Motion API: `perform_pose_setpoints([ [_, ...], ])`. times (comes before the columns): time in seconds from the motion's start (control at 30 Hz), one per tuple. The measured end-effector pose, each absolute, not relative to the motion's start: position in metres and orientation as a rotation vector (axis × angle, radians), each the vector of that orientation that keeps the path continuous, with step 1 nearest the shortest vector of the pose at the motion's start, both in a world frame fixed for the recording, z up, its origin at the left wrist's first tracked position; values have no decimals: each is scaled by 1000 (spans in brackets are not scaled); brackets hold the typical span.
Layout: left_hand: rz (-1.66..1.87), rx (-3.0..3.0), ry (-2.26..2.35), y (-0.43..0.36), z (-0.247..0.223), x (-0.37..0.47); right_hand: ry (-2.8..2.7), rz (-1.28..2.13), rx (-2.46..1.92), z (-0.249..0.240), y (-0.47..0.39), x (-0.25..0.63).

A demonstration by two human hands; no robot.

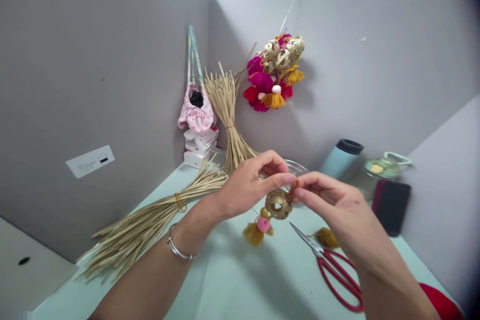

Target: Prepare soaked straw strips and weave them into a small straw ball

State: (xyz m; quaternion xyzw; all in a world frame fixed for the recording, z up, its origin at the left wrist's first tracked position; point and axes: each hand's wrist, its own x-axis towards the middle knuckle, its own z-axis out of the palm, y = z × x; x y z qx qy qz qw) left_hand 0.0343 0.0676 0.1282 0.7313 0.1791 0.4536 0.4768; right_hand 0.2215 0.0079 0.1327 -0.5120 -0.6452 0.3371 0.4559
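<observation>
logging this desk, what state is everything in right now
Woven ball: held up
Scissors: lying down, blades closed or nearly so
Mustard tassel: lying, partly hidden
Lying straw bundle: tied
Upright straw bundle: tied
Blue tumbler: lidded
Green bottle: lidded
Phone: screen dark
Pink pouch: hanging, mouth open
Ornament cluster: hanging

The left hand (242, 185) and right hand (335, 200) nearly meet, the right pinching, the left perhaps also.

Slim silver bangle (175, 251) on left wrist (200, 217).
</observation>
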Motion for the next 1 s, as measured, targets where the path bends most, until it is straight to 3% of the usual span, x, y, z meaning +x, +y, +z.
perform_pose_setpoints([
  [0.2,889,1885,427,72,124,35,-1489,792,-1243,129,12,224],
  [1.0,1019,1512,279,78,118,36,-1607,899,-1260,130,16,216],
])
